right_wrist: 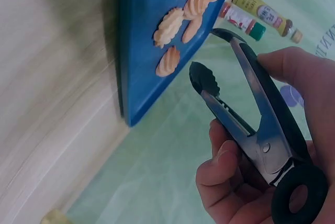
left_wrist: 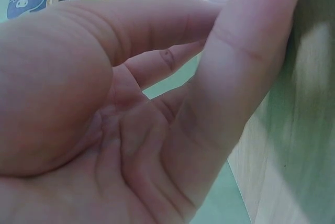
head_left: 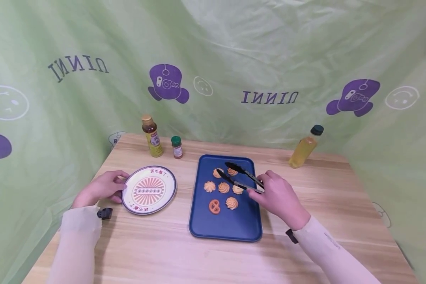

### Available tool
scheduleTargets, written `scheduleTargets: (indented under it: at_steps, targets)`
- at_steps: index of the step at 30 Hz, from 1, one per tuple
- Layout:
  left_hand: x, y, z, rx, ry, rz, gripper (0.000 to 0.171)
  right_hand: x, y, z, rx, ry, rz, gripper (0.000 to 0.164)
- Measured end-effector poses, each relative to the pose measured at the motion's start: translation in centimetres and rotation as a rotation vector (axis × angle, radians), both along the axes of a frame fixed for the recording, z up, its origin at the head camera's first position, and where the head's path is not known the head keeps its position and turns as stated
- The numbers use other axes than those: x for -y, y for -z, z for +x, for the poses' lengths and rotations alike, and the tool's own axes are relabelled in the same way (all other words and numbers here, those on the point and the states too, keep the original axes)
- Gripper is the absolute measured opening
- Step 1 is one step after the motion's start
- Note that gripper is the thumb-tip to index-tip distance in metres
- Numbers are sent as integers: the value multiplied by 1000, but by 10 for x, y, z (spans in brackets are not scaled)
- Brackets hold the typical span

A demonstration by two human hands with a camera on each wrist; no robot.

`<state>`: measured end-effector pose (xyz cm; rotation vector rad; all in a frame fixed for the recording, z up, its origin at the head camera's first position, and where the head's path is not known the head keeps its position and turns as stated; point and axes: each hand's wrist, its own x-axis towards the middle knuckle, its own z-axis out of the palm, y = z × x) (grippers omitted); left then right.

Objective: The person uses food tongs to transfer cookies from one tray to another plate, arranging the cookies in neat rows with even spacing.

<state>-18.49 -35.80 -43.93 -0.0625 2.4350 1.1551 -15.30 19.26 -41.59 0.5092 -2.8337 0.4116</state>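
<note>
My left hand (head_left: 104, 187) holds the left rim of a white round plate (head_left: 168, 193) with a red ray pattern, thumb and fingers at its edge. The plate lies on the table; in the left wrist view my fingers hide most of the contact. With my right hand (head_left: 280, 195) I grip black and silver tongs (right_wrist: 269, 96), their arms spread apart. Over the far part of a blue tray (head_left: 227, 227), the tong tips are beside two cookies. Several swirled cookies (head_left: 223, 187) and a pretzel-shaped one (head_left: 214, 206) lie on the tray.
Behind the plate stand a sauce bottle (head_left: 154, 144) with a yellow label and a small green-capped jar (head_left: 177, 152). At the back right is a bottle of yellow liquid (head_left: 303, 152). A green printed curtain (head_left: 213, 51) surrounds the wooden table (head_left: 156, 244).
</note>
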Motion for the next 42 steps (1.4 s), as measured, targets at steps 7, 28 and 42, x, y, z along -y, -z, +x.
scheduleTargets:
  at_steps: [7,28,42]
  targets:
    - [-2,1,0,-3,3,-5,51,9,2,-7,4,-29,43,51]
    - [0,2,1,-11,2,-25,50,22,-2,-15,33,-50,104,39]
    - [0,0,1,-13,1,-31,51,26,-5,-20,55,-62,117,37]
